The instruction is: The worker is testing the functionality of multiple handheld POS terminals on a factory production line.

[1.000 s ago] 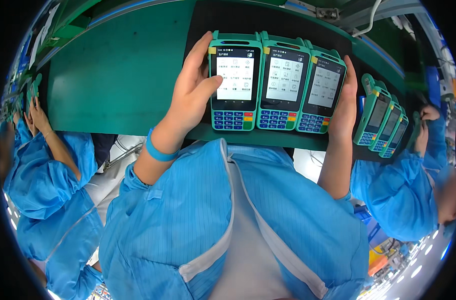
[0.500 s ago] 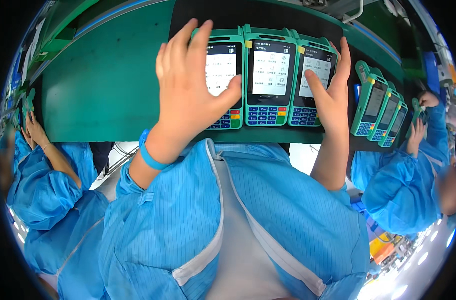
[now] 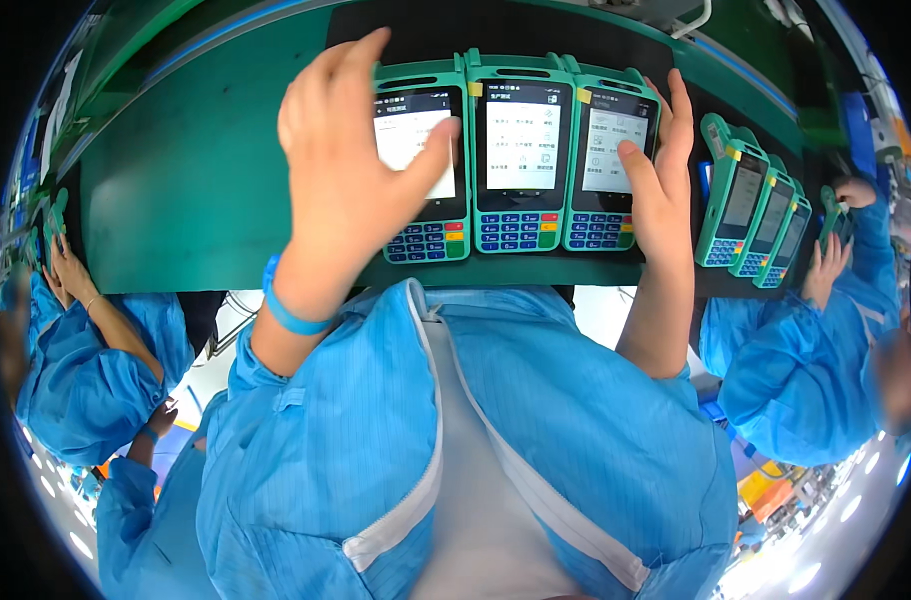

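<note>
Three green payment terminals with lit screens and blue keypads lie side by side before me: the left terminal [image 3: 426, 190], the middle terminal [image 3: 521, 150] and the right terminal [image 3: 606, 160]. My left hand [image 3: 341, 165], with a blue wristband, hovers spread over the left terminal's left side. Its thumb covers part of that screen; whether it touches the glass I cannot tell. My right hand [image 3: 661, 190] is open along the right terminal's right edge, thumb over its screen. Icon menus fill the middle and right screens, while the left one shows a mostly white page.
Several more green terminals [image 3: 741, 195] stand in a row on the right, by a co-worker in blue [image 3: 796, 370]. Another co-worker's hands [image 3: 71, 270] are at the far left. A green mat [image 3: 196, 180] covers the bench, with a black mat [image 3: 536, 30] behind the terminals.
The left terminal's screen has gone from an icon menu to a mostly white page. My left hand has shifted slightly left. Behind me at lower left, another person has moved.
</note>
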A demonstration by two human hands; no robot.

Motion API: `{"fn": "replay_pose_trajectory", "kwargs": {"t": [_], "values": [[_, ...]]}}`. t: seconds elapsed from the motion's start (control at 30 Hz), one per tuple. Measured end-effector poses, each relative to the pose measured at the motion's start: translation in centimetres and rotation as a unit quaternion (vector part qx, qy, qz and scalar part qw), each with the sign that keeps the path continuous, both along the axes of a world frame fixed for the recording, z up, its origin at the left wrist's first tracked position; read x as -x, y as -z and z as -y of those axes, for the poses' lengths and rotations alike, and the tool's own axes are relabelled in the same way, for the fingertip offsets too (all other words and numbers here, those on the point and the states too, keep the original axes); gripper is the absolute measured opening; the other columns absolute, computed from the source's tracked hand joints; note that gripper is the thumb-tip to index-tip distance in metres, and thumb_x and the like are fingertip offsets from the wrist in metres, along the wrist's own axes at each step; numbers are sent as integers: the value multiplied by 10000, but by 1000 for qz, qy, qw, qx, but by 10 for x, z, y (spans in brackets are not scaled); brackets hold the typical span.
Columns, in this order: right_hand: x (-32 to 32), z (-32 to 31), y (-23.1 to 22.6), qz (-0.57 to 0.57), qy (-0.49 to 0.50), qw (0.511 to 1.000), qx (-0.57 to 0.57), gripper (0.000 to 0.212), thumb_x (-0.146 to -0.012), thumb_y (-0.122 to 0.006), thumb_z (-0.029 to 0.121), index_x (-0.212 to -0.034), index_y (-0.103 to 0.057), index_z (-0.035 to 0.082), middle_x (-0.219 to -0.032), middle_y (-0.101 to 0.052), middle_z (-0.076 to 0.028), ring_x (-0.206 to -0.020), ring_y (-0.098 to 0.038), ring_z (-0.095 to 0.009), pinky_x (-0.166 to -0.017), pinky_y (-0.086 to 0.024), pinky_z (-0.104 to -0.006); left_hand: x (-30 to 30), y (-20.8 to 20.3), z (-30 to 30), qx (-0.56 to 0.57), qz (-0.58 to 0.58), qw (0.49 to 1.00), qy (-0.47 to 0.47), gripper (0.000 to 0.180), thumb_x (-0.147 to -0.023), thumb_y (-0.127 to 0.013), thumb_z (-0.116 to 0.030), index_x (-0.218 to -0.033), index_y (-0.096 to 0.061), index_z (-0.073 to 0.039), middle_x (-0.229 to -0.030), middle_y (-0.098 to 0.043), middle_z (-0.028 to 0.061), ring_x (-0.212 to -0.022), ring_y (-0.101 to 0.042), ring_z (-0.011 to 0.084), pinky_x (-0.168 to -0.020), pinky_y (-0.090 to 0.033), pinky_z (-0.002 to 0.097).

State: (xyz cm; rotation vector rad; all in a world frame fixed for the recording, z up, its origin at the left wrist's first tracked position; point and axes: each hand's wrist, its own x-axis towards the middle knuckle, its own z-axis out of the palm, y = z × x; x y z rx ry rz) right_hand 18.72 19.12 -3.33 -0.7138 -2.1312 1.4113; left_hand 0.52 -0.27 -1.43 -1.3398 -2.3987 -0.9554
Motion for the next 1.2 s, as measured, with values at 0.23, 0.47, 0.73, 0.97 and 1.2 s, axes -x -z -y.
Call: {"fn": "replay_pose_trajectory", "kwargs": {"t": [0.23,0.47,0.73,0.97,1.2], "values": [[-4,-8,4,-42,10,997,64,707,-826,-506,51,-1492,-268,35,-1512,-325,-223,-1388,-357,-334,-1134,-280,-396,8,28,26,-132,353,925,49,647,-857,-636,-113,-1421,-340,-2,-1385,-435,210,-1288,-435,317,-1108,-315,428],[2,-4,4,-35,18,999,19,695,-821,-563,80,-1466,-312,22,-1500,-352,-203,-1381,-368,-318,-1120,-304,-400,-1,29,25,-144,433,885,92,670,-838,-627,-29,-1429,-311,-12,-1310,-475,187,-1222,-495,265,-1046,-402,385],[25,24,-13,105,48,937,-330,904,-711,-791,314,-1439,-342,19,-1406,-419,-264,-1300,-409,-419,-1069,-354,-474,0,34,25,-126,400,905,69,685,-823,-652,-38,-1419,-316,-7,-1306,-436,174,-1196,-508,265,-1014,-434,380],[30,28,-15,115,55,941,-315,907,-712,-792,318,-1435,-346,1,-1389,-436,-263,-1297,-425,-403,-1067,-361,-460,0,36,25,-130,388,911,51,686,-811,-686,-51,-1401,-338,-4,-1295,-421,162,-1164,-518,257,-977,-455,372],[11,15,-7,44,75,984,-154,794,-786,-730,168,-1449,-327,5,-1453,-388,-237,-1357,-387,-355,-1107,-325,-423,1,39,23,-116,356,927,32,645,-820,-684,-52,-1377,-364,7,-1304,-439,177,-1185,-514,268,-997,-441,370]]}}
